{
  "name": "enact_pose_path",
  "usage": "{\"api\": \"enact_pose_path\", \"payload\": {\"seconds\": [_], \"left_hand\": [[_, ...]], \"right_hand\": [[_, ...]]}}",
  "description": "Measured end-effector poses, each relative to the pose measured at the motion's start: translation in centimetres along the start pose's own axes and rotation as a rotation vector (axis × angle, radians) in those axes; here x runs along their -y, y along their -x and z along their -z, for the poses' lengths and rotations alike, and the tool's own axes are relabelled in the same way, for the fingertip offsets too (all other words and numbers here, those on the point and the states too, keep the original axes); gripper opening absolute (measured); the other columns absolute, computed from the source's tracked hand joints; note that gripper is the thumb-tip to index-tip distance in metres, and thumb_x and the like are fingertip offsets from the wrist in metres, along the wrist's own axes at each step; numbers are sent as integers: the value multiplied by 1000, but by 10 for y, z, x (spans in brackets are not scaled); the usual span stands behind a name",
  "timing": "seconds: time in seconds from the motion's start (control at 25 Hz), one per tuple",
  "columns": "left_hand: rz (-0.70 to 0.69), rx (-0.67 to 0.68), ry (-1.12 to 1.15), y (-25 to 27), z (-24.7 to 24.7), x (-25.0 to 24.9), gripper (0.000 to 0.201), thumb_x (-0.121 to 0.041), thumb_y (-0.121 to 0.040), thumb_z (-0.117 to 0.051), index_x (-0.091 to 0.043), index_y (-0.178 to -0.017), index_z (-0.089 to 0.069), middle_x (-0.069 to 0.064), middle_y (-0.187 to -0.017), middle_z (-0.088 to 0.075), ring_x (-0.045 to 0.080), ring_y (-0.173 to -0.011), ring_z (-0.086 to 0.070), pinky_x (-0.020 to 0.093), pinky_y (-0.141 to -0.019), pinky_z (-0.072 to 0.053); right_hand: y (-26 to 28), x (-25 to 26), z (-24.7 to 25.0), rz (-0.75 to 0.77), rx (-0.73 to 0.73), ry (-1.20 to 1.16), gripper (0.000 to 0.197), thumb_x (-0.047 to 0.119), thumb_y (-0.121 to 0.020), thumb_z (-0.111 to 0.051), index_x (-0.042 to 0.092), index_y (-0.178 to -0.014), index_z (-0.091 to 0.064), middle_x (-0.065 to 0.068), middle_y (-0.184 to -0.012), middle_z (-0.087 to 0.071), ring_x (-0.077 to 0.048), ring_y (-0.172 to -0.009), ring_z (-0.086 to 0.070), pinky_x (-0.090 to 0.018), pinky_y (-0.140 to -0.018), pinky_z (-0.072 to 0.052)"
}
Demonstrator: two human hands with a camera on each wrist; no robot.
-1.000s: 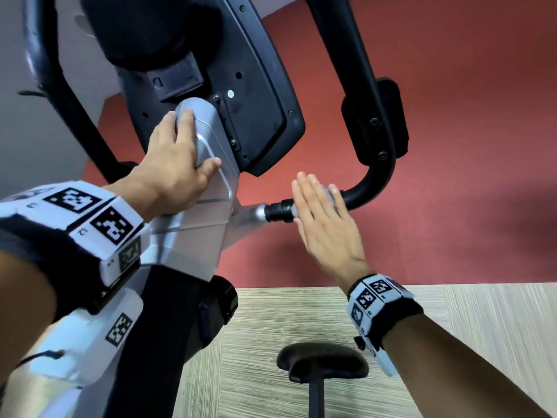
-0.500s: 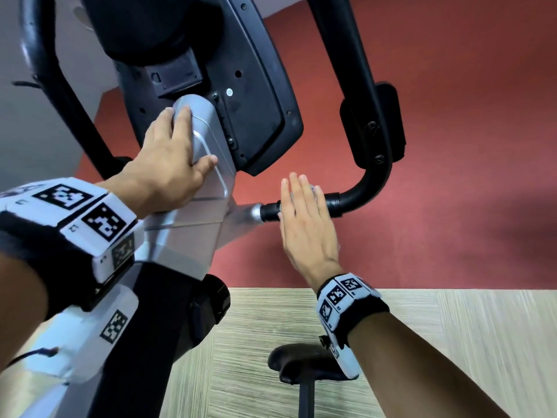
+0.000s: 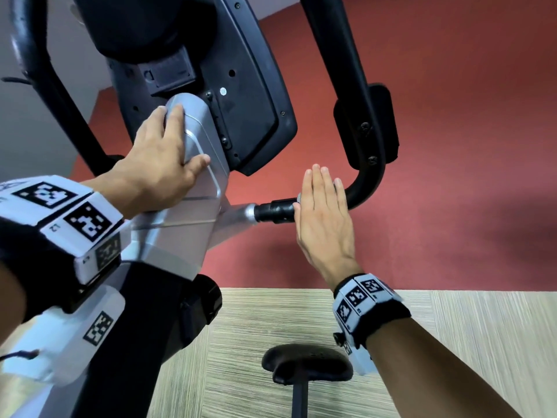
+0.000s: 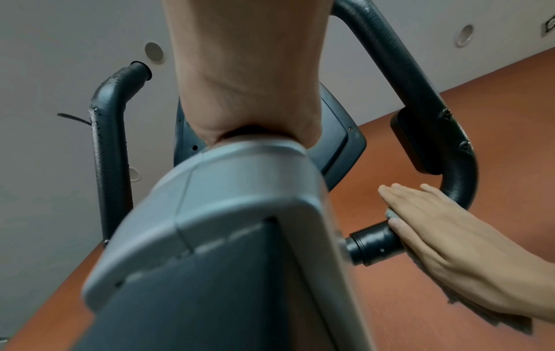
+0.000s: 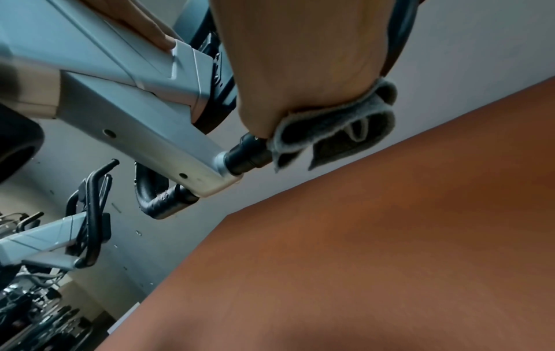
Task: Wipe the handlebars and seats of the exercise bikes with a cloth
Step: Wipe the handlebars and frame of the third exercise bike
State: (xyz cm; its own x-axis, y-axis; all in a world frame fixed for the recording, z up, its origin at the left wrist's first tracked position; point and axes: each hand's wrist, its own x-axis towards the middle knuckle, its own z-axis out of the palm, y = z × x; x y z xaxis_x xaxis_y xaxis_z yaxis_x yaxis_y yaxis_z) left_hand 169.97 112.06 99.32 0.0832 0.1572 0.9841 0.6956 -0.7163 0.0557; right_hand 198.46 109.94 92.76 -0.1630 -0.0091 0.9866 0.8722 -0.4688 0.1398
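Your right hand (image 3: 324,218) lies flat, fingers straight and together, pressing the grey cloth (image 5: 336,125) against the handlebar (image 3: 358,188) near its collar. Your left hand (image 3: 159,164) rests spread on the silver housing (image 3: 196,182). Keep even palm pressure; follow the bend. No brand or label is readable.

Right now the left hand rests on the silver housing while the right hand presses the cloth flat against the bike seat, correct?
Not the seat. The right hand presses the cloth against the black handlebar, as the right wrist view shows. The left hand does rest on the silver housing.
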Motion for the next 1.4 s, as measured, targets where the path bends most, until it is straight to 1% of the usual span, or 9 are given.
{"api": "enact_pose_path", "payload": {"seconds": [0.12,0.28,0.4,0.6,0.8,0.92,1.0,1.16,1.4], "left_hand": [[9,16,0,2,1,-2,88,-40,-101,-57,-10,-162,-2,18,-169,0,31,-157,2,44,-128,-5],[-1,13,15,3,2,-4,87,-39,-100,-58,-8,-162,-4,19,-168,-2,33,-156,0,44,-128,-5],[7,9,8,3,2,-3,88,-39,-101,-58,-8,-162,-3,18,-168,-2,31,-156,0,42,-128,-5],[14,20,19,4,3,-4,89,-40,-101,-57,-10,-163,-1,16,-169,-1,29,-157,2,43,-128,-5],[24,19,18,5,3,-6,89,-40,-101,-57,-12,-163,0,15,-170,2,27,-157,4,39,-128,-3],[40,30,18,5,4,-7,90,-40,-101,-58,-14,-163,1,13,-170,3,26,-157,5,38,-128,-2],[38,31,18,4,4,-5,90,-41,-101,-58,-14,-163,2,13,-170,3,26,-157,4,40,-128,-3],[33,21,16,4,3,-4,90,-41,-101,-58,-13,-163,1,13,-170,1,27,-157,3,41,-128,-4],[26,20,10,4,4,-5,91,-40,-100,-59,-12,-163,0,15,-170,1,28,-157,3,39,-128,-3]], "right_hand": [[17,-16,5,73,11,17,60,27,-111,-26,-1,-161,-9,-19,-170,-9,-31,-158,-10,-42,-129,-6],[-3,9,1,-17,-3,21,59,28,-110,-29,-4,-158,-19,-23,-166,-19,-34,-156,-16,-45,-128,-4],[-21,42,-12,128,-6,116,59,27,-109,-37,-5,-157,-23,-23,-163,-28,-35,-154,-23,-45,-128,-7],[-3,43,-28,430,25,192,62,22,-109,-24,-6,-159,-2,-20,-169,-8,-32,-157,-8,-44,-129,-8],[-13,66,-19,327,84,118,64,27,-106,-21,-7,-159,-7,-23,-168,-8,-33,-157,-7,-46,-129,0],[-8,57,-13,419,143,85,71,28,-101,-19,-9,-158,2,-26,-168,5,-36,-157,4,-48,-128,0],[-9,48,-6,491,189,85,70,19,-96,-16,-7,-158,5,-24,-168,12,-34,-157,9,-46,-128,0],[-24,62,4,465,263,98,73,14,-90,-11,-9,-158,4,-26,-167,10,-36,-157,8,-46,-128,4],[-10,47,-2,519,214,135,70,9,-91,2,-5,-159,2,-22,-169,7,-33,-158,4,-43,-128,0]]}}
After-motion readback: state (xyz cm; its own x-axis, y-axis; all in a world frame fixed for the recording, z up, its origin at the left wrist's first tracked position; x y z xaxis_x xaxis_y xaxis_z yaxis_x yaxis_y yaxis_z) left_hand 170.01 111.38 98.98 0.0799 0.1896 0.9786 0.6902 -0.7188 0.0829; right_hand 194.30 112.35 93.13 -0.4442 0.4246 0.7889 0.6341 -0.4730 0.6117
